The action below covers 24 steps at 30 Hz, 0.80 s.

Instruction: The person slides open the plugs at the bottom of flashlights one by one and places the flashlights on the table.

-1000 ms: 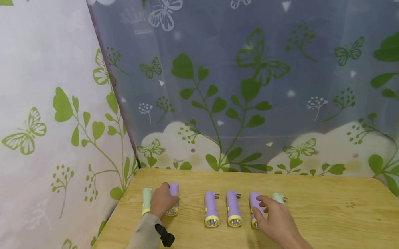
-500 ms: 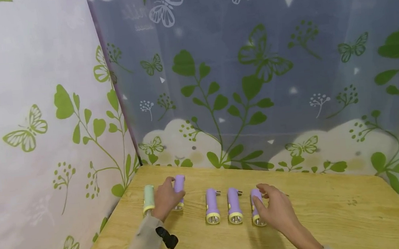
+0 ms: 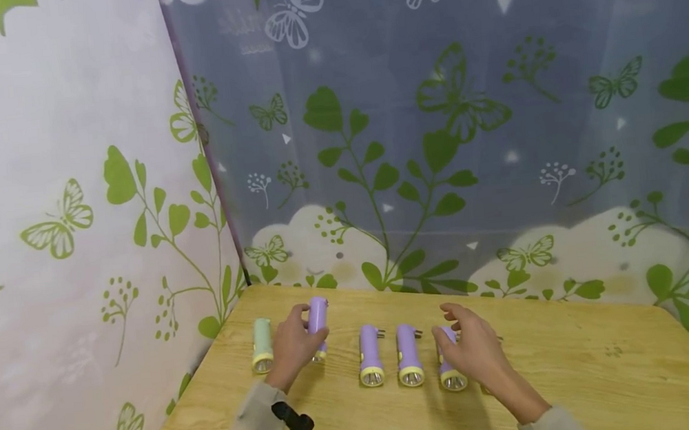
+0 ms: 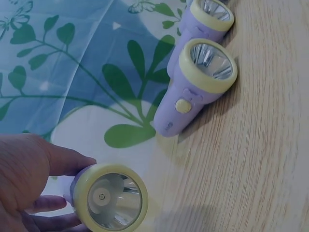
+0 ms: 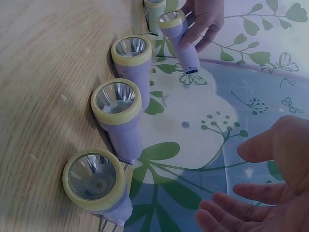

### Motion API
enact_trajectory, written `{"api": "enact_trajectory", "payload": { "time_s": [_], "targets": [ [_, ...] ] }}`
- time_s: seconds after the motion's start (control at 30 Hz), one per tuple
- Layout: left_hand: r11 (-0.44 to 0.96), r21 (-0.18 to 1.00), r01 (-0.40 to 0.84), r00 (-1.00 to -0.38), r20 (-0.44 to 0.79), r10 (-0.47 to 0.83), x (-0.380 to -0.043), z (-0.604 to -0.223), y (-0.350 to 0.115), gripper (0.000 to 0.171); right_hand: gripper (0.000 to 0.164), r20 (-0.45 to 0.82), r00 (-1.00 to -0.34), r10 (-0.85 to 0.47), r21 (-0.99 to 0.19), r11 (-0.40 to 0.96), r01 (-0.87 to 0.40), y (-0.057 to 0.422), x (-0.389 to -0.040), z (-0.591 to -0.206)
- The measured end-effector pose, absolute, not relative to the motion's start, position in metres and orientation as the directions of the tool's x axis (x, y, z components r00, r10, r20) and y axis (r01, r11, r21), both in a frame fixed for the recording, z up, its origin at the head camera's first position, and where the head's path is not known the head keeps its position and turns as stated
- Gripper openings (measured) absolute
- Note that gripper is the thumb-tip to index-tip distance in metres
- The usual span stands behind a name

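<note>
A purple flashlight [image 3: 317,314] is gripped by the left hand [image 3: 295,346], its barrel pinched between thumb and fingers. In the right wrist view it is tilted and appears to be raised off the wooden table [image 3: 583,365]; its yellow-rimmed lens is turned toward the left wrist camera. Just to its left, a mint-green flashlight [image 3: 262,344] is laid on the table.

To the right of the held one, three more purple flashlights are set out in a row: the near-left one [image 3: 370,358], the middle one [image 3: 408,355] and the far-right one [image 3: 453,379]. Their lenses are pointed toward the person, and metal plug prongs (two pairs can be made out from the head camera) are shown at the back ends.

The right hand [image 3: 476,349] is held beside the far-right one, with thumb and fingers spread apart and nothing gripped; a gap between them is seen from the right wrist. Behind the table, a blue cloth backdrop [image 3: 360,54] is printed with green leaves and butterflies.
</note>
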<state>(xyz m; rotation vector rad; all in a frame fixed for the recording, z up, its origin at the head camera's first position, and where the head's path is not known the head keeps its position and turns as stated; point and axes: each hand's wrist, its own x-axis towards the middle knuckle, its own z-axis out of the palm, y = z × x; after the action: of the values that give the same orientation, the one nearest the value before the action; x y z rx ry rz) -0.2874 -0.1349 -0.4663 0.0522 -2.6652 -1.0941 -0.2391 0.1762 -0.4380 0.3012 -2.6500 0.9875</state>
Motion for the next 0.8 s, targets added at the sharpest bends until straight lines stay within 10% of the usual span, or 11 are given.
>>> {"api": "enact_trajectory", "payload": {
  "time_s": [0.8],
  "targets": [
    [0.738, 0.652, 0.172, -0.917, 0.381, -0.123, -0.263, -0.457, -0.1, 0.059, 0.041, 0.349, -0.91, -0.223, -0.64, 0.653, -0.406, 0.149, -0.259, -0.426]
  ]
}}
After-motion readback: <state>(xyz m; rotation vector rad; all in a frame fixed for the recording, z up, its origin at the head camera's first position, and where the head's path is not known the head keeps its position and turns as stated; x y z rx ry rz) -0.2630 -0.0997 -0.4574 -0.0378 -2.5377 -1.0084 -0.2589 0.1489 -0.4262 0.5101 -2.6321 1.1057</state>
